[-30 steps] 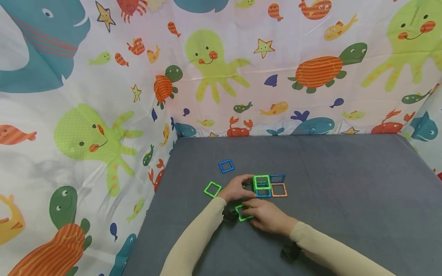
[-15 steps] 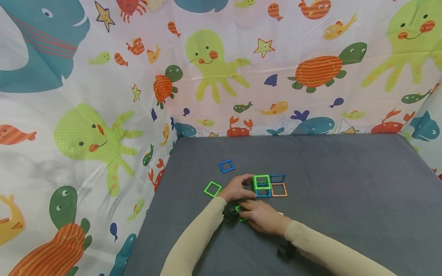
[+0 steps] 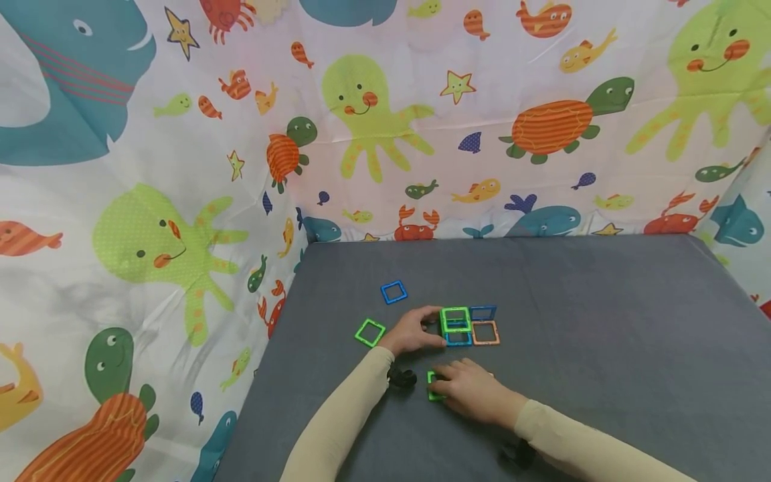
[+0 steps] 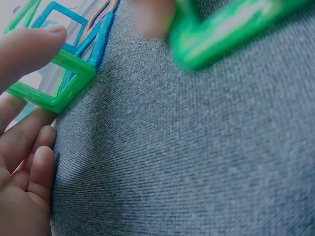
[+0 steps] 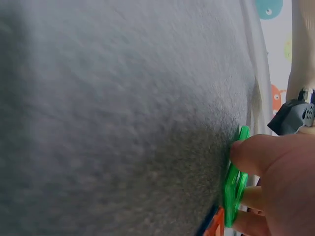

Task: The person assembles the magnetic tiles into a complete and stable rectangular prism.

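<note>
My left hand (image 3: 415, 331) holds the left side of a small build of square magnetic tiles, its thumb by the front corner. In the left wrist view the thumb lies over a standing green tile (image 4: 74, 66), with fingers at its far edge. That build also has a blue tile (image 3: 459, 343) flat in front, an orange tile (image 3: 485, 344) on the right and a standing blue tile (image 3: 483, 307) behind. Nearer the person, my right hand (image 3: 478, 391) pinches another green magnetic tile (image 5: 229, 196) between thumb and fingers. An orange tile edge (image 5: 214, 223) shows beside it, mostly hidden.
A loose green tile (image 3: 370, 333) lies left of the left hand, and a loose blue tile (image 3: 394, 292) lies behind it. Grey cloth (image 3: 578, 314) covers the table. A printed sea-animal curtain (image 3: 415, 194) hangs along the back and left sides.
The right hand first slid slightly left, then moved right and nearer the person with its green tile, which has turned. The left hand and the build stayed in place.
</note>
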{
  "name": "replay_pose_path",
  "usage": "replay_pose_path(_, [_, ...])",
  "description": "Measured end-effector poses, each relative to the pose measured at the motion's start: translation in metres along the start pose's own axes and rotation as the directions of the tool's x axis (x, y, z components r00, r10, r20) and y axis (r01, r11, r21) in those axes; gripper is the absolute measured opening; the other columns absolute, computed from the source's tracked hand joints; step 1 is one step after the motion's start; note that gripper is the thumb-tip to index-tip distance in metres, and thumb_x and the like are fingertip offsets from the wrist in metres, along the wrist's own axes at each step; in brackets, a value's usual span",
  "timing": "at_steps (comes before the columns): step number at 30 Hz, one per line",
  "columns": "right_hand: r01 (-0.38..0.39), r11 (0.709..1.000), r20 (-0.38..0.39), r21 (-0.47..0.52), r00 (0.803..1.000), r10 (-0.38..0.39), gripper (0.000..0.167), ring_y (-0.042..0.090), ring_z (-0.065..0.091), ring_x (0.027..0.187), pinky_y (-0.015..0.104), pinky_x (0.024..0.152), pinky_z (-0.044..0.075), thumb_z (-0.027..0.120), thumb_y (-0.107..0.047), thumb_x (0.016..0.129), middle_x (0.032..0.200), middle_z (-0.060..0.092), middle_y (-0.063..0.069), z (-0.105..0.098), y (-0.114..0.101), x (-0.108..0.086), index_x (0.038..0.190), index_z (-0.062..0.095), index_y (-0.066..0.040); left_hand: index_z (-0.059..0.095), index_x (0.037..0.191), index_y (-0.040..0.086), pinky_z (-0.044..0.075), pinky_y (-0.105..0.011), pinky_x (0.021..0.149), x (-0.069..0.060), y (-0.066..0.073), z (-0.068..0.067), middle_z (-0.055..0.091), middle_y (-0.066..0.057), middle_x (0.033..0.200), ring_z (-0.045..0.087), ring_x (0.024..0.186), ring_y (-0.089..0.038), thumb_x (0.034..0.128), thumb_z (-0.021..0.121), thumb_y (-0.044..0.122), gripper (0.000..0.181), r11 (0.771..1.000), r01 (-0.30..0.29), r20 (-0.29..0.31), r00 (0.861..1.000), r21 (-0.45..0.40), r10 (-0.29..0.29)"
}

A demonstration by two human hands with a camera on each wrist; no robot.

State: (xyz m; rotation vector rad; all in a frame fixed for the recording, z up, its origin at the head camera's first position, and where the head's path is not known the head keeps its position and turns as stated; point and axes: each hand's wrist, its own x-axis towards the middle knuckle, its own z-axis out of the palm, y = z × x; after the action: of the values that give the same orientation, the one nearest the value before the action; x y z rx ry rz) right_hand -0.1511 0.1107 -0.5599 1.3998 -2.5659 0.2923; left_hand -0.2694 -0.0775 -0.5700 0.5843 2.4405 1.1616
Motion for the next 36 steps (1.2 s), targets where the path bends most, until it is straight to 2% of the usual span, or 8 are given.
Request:
replay_pose_path(7, [-0.026,0.994,0.007,0.104,1.0,0.025,0.028,0.011,0.069,0.086,0.034,0.073,0.054,0.076,-0.017,0.087,0.105,0.073,-0.003,-0.012,-0.006,-0.012,0.115,0.074,-0.019,0.052,0.149,0.018,0.049,-0.04,0.108,0.0,0.002,0.0,0.062,-0.005,0.143,0.058,0.132,-0.022,0.0839,0.084,0.028,0.073,1.0,0.009,-0.005,1.0,-0.011,-0.009])
replay_pose_path(11, [-0.084,0.979,0.047,0.183,0.996,0.077,0.026,0.009,0.07,0.085,0.034,0.073,0.056,0.072,-0.017,0.09,0.104,0.076,-0.004,-0.018,-0.008,-0.015,0.117,0.074,-0.018,0.053,0.149,0.017,0.049,-0.04,0.109,0.0,0.001,0.0,0.062,-0.005,0.143,0.058,0.132,-0.022,0.084,0.084,0.027,0.073,1.0,0.008,-0.004,1.0,-0.018,-0.008])
replay_pose_path(14, [-0.16,0.947,0.097,0.278,0.986,0.138,0.026,0.005,0.069,0.085,0.031,0.073,0.057,0.068,-0.018,0.094,0.104,0.077,-0.005,-0.023,-0.008,-0.017,0.12,0.073,-0.016,0.052,0.149,0.018,0.048,-0.041,0.109,-0.001,0.001,0.0,0.062,-0.004,0.144,0.058,0.132,-0.021,0.084,0.084,0.027,0.073,1.0,0.005,-0.002,1.0,-0.024,-0.005])
replay_pose_path(19, [-0.283,0.849,0.182,0.446,0.958,0.223,0.029,-0.005,0.063,0.08,0.024,0.069,0.054,0.062,-0.018,0.099,0.104,0.077,-0.002,-0.028,-0.003,-0.02,0.126,0.07,-0.009,0.052,0.149,0.018,0.048,-0.04,0.11,0.0,0.0,0.001,0.062,-0.004,0.143,0.058,0.132,-0.021,0.084,0.084,0.028,0.073,1.0,0.003,-0.003,1.0,-0.029,-0.003])
replay_pose_path(26, [-0.404,0.672,0.235,0.62,0.914,0.332,0.031,-0.005,0.061,0.069,0.021,0.06,0.05,0.058,-0.012,0.1,0.093,0.078,0.004,-0.03,0.004,-0.023,0.129,0.068,-0.005,0.052,0.149,0.019,0.048,-0.039,0.109,0.001,-0.001,0.001,0.062,-0.003,0.143,0.058,0.131,-0.019,0.0838,0.083,0.029,0.073,1.0,0.004,-0.01,1.0,-0.013,-0.004])
replay_pose_path(29, [-0.451,0.573,0.268,0.684,0.886,0.377,0.031,0.002,0.062,0.066,0.024,0.058,0.05,0.059,-0.011,0.1,0.091,0.077,0.007,-0.032,0.008,-0.023,0.129,0.068,-0.003,0.053,0.149,0.019,0.049,-0.039,0.109,0.0,0.0,0.002,0.062,-0.003,0.143,0.058,0.131,-0.019,0.0834,0.084,0.029,0.073,1.0,0.004,-0.014,1.0,-0.012,-0.004])
replay_pose_path(32, [-0.505,0.435,0.33,0.745,0.847,0.418,0.033,0.011,0.063,0.065,0.029,0.055,0.051,0.061,-0.011,0.099,0.093,0.077,0.013,-0.034,0.011,-0.023,0.13,0.067,0.0,0.053,0.149,0.018,0.049,-0.04,0.109,0.0,0.0,0.002,0.063,-0.004,0.142,0.058,0.131,-0.02,0.0835,0.083,0.029,0.073,1.0,-0.005,-0.017,1.0,-0.018,0.004])
replay_pose_path(36, [-0.556,0.192,0.428,0.809,0.78,0.456,0.038,0.02,0.069,0.073,0.038,0.061,0.057,0.061,-0.009,0.098,0.099,0.076,0.022,-0.036,0.015,-0.026,0.133,0.061,0.007,0.054,0.148,0.018,0.048,-0.04,0.109,0.0,0.0,0.002,0.063,-0.004,0.142,0.058,0.131,-0.021,0.0837,0.083,0.028,0.071,1.0,-0.009,-0.017,1.0,-0.024,0.009])
